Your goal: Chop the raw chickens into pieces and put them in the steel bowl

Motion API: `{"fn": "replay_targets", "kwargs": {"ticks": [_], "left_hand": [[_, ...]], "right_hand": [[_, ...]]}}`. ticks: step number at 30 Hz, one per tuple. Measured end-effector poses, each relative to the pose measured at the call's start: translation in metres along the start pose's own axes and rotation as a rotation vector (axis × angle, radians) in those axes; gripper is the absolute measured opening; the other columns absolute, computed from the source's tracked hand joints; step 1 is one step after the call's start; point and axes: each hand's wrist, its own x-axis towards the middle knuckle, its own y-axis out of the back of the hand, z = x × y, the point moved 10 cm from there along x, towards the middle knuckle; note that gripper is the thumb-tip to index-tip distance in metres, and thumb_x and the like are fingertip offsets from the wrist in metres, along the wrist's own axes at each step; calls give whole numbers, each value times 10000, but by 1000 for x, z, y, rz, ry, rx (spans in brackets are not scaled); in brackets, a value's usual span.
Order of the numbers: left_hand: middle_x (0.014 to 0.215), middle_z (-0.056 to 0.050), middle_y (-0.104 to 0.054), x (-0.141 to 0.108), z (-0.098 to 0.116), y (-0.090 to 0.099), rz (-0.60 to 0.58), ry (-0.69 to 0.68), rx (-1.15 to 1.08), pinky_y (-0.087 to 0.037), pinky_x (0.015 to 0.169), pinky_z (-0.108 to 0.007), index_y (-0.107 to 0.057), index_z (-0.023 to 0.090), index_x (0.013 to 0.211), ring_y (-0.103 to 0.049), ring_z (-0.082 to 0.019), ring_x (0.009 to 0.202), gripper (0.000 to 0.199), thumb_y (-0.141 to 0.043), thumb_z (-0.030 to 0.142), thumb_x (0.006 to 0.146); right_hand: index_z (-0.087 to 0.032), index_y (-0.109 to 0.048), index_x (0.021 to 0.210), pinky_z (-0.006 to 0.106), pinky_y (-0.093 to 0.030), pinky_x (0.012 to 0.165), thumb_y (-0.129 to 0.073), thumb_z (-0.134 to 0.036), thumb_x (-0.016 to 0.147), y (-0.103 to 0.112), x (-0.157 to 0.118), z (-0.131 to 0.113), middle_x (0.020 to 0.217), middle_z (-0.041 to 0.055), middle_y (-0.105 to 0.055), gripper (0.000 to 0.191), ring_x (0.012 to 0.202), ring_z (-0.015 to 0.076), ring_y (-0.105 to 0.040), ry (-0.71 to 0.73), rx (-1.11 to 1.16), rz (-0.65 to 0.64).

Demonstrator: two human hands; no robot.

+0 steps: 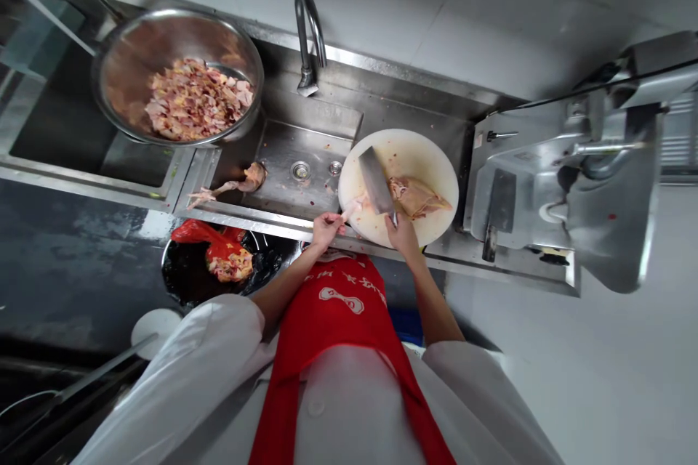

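My right hand (403, 234) is wrapped round the handle of a cleaver (376, 182). The blade lies over the round white cutting board (392, 143), slanting away to the upper left. At the board's left front edge, my left hand (326, 229) pinches a thin, pale piece of raw chicken (353, 209); which cut it is I cannot tell. Its far end rests on the board near the blade. Right of the cleaver lies a larger piece of chicken (419, 197) with yellowish skin. A chicken head and neck or leg-like piece (248, 180) lies at the sink's left front.
A big steel bowl (112, 98) of chopped chicken (199, 98) stands left of the tap (305, 36). Below the counter, a black-lined bin (185, 272) holds scraps and a red bag (196, 232). On the right, a second cleaver (500, 203) lies on a metal machine (611, 232).
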Motion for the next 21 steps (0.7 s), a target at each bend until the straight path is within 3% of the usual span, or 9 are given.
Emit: {"fn": "replay_targets", "kwargs": {"ticks": [4,7,9,10,13,15,18,21], "left_hand": [[660,-16,-676,0,0,3,0,-21,-53,-540,552,-274,-579,146,807,-624,-127,528,283,-801,304,731],[660,-16,-676,3,-2,6,42,-31,-67,-538,556,-272,-562,155,815,-625,-126,531,306,-801,328,735],[655,-20,-674,6,-3,7,57,-38,-72,-533,552,-273,-562,153,812,-626,-129,528,277,-784,307,751],[653,-22,-672,8,-3,7,59,-43,-70,-529,546,-272,-564,151,804,-624,-129,523,255,-774,289,757],[643,-16,-663,14,-4,11,58,-57,-52,-509,518,-258,-578,143,777,-605,-118,500,187,-743,226,752],[633,-9,-654,18,-5,13,58,-63,-40,-499,504,-249,-586,141,761,-595,-112,493,145,-718,197,744],[624,-6,-643,24,-1,10,40,-94,32,-487,491,-246,-593,147,748,-589,-114,493,97,-681,187,747],[589,-2,-624,32,5,-6,-8,-145,156,-469,472,-251,-607,153,742,-565,-118,471,57,-655,183,751]], "right_hand": [[-115,-604,1136,338,-447,715,-349,-451,1008,53,-14,-13,876,158,-699,441,795,274,-654,-15,37,230],[-105,-578,1158,343,-448,720,-282,-489,1024,73,-36,-42,925,179,-695,503,834,287,-665,15,81,385],[-103,-573,1163,333,-448,735,-260,-487,1034,61,-45,-56,954,189,-694,512,870,282,-672,1,90,393],[-104,-575,1160,325,-445,736,-264,-480,1038,46,-45,-60,946,187,-696,503,868,276,-676,-15,75,336],[-118,-587,1147,306,-432,727,-305,-433,1043,-16,-39,-64,905,167,-709,435,833,255,-685,-43,-27,33],[-131,-586,1158,293,-421,732,-325,-419,1043,-40,-32,-59,927,158,-716,405,842,243,-685,-25,-82,-89],[-148,-593,1170,277,-408,757,-360,-448,1034,-41,-18,-38,985,148,-719,404,906,235,-675,10,-89,-109],[-147,-621,1133,271,-399,762,-379,-459,1026,-30,-9,-10,1001,147,-722,410,927,239,-664,0,-59,-105]]}}
